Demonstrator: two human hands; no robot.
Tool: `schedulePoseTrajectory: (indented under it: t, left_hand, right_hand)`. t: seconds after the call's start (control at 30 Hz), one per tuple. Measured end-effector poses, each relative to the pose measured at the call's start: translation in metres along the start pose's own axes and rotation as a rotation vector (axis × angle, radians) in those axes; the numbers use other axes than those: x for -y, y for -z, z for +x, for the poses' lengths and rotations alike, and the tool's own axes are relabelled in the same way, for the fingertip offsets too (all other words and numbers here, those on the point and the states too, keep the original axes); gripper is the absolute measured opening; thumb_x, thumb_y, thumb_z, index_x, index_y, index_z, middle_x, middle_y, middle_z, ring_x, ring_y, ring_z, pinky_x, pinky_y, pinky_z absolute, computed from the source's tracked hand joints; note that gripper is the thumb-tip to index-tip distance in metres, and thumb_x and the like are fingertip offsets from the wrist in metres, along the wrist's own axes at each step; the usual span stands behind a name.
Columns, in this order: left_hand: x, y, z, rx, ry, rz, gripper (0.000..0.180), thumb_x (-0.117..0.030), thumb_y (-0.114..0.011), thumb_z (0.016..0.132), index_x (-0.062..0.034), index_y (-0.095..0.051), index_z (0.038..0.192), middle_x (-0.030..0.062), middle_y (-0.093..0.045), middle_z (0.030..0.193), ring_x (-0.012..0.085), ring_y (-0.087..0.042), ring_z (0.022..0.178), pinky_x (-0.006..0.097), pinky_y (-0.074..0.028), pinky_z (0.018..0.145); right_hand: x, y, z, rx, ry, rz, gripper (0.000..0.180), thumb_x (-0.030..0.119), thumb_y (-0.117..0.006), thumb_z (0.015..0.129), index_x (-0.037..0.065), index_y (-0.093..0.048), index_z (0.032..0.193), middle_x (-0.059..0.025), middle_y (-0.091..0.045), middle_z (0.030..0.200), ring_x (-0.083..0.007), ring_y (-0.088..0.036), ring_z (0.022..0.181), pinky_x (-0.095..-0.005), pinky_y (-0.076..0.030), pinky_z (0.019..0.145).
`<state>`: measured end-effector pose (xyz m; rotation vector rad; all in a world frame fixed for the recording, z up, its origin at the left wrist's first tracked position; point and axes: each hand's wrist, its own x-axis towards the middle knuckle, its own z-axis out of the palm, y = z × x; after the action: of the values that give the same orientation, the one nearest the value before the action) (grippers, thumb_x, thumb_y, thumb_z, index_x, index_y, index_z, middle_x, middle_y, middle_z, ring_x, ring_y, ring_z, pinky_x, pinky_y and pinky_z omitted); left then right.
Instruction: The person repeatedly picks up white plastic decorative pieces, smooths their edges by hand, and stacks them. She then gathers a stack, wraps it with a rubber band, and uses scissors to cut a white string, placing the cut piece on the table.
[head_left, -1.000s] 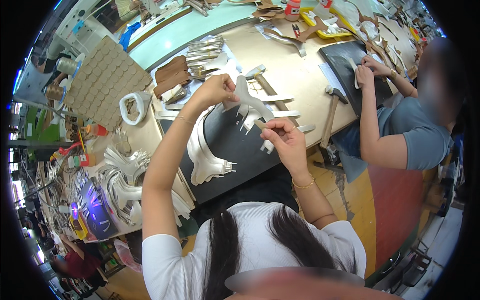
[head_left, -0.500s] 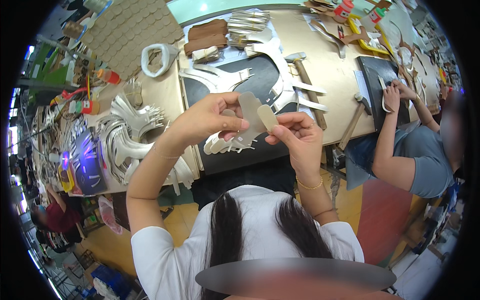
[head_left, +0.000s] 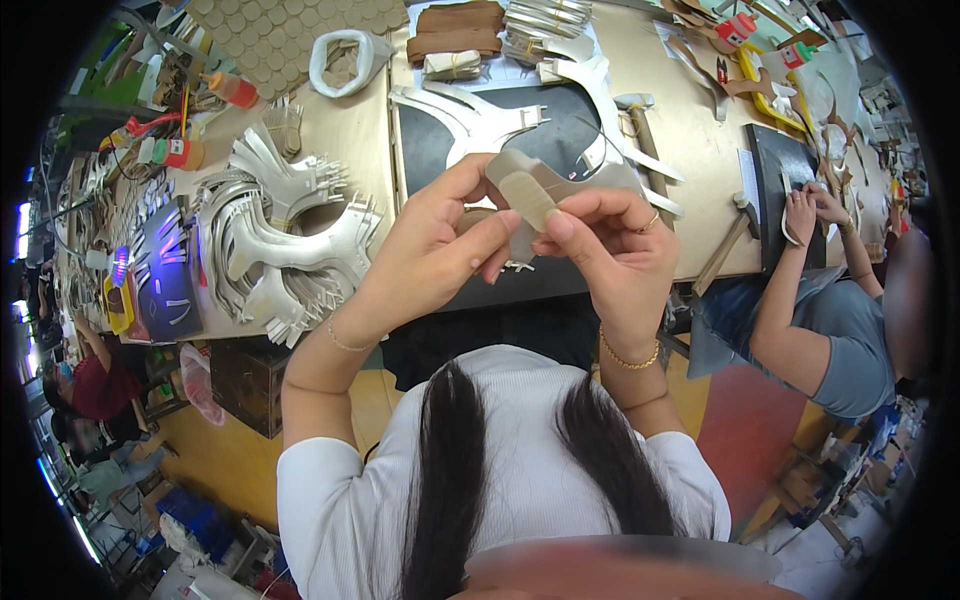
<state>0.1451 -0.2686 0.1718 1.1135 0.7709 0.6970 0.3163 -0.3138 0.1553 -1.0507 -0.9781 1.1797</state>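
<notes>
My left hand [head_left: 435, 245] is closed on a pale grey, curved leather piece [head_left: 512, 167] held above the bench. Between thumb and fingers of my right hand [head_left: 622, 243] is the lower end of a small cream tab with rounded ends [head_left: 526, 198]. The tab lies against the face of the leather piece, and my left thumb tip reaches its edge. Part of the leather piece is hidden behind my fingers. Beneath my hands is a black mat [head_left: 425, 135], with white branched leather parts [head_left: 470, 118] on it.
Stacked pale leather parts [head_left: 290, 250] lie at the left, near squeeze bottles [head_left: 232, 90]. A white bag [head_left: 345, 62] stands beyond them. At the right are a hammer [head_left: 735, 225] and a co-worker's hands [head_left: 812, 208] over another dark board [head_left: 770, 160].
The cream tab has moved left, from beside the leather piece to overlapping its face. My hands are closer together, and the view has shifted.
</notes>
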Motion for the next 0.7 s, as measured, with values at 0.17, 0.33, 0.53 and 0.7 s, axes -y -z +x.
schedulePoseTrajectory:
  t: [0.17, 0.33, 0.53, 0.7]
  left_hand:
    - [0.004, -0.003, -0.007, -0.008, -0.026, -0.017, 0.031, -0.002, -0.050, 0.093, 0.0015, -0.045, 0.124, 0.0043, -0.056, 0.100, 0.0055, -0.048, 0.063, 0.020, -0.040, 0.055]
    - [0.003, -0.002, -0.011, -0.019, -0.022, 0.039, 0.032, -0.003, -0.050, 0.094, 0.0009, -0.045, 0.124, 0.0032, -0.057, 0.097, 0.0040, -0.047, 0.063, 0.020, -0.039, 0.055]
    - [-0.001, -0.003, -0.015, -0.048, -0.027, 0.069, 0.033, -0.001, -0.050, 0.093, 0.0012, -0.047, 0.125, 0.0061, -0.059, 0.105, 0.0032, -0.051, 0.068, 0.018, -0.041, 0.057]
    - [-0.003, 0.000, -0.017, -0.033, -0.046, 0.123, 0.032, -0.002, -0.050, 0.093, 0.0026, -0.048, 0.124, 0.0075, -0.060, 0.108, 0.0076, -0.061, 0.083, 0.019, -0.046, 0.065]
  right_hand:
    - [0.003, -0.004, 0.002, 0.004, -0.029, -0.048, 0.013, 0.001, -0.069, 0.084, -0.003, -0.062, 0.094, -0.0105, -0.067, 0.083, -0.0134, -0.066, 0.067, -0.0230, -0.056, 0.062]
    - [0.006, -0.008, 0.002, -0.010, -0.036, -0.049, 0.013, 0.004, -0.071, 0.083, -0.003, -0.063, 0.091, -0.0074, -0.067, 0.078, -0.0111, -0.066, 0.068, -0.0225, -0.055, 0.063]
    - [0.005, -0.011, 0.003, 0.000, -0.029, -0.061, 0.013, 0.004, -0.071, 0.083, -0.003, -0.063, 0.091, -0.0073, -0.067, 0.079, -0.0107, -0.066, 0.069, -0.0220, -0.054, 0.064]
    - [0.003, -0.013, 0.004, -0.003, -0.028, -0.067, 0.013, 0.004, -0.071, 0.083, -0.003, -0.063, 0.091, -0.0076, -0.068, 0.080, -0.0102, -0.066, 0.069, -0.0213, -0.054, 0.065]
